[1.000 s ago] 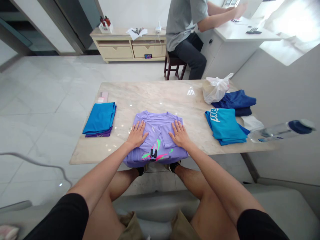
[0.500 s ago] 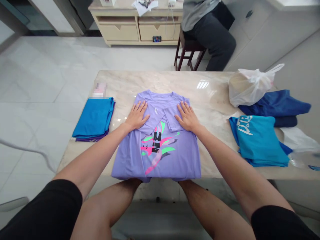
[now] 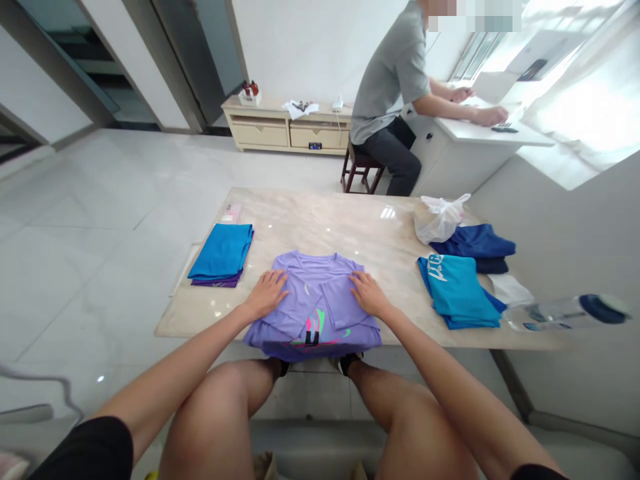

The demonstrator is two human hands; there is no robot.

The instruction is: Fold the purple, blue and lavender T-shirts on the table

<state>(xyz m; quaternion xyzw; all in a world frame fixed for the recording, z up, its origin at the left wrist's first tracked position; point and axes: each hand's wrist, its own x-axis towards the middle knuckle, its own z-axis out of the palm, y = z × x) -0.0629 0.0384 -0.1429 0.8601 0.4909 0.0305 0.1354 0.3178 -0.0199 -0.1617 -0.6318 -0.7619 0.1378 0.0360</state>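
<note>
A lavender T-shirt with a green, pink and black print lies in front of me, its sleeves folded inward across the front. Its collar points away from me, and its lower part droops over the near edge of the marble-look table. My left hand rests on the shirt's left shoulder edge, fingers extended and slightly bent. On the opposite shoulder edge lies my right hand, its fingers also extended. Neither hand visibly pinches the cloth, though the thumbs are hard to make out.
A folded blue garment lies atop a purple one on the left. At right are folded turquoise clothes, dark blue clothing, a white plastic bag and a clear bottle. Beyond, a person sits on a stool.
The shirt and both hands have come nearer to me, and the printed lower part now sags over the table edge. My view has tilted up, showing more of the room and the seated person.
</note>
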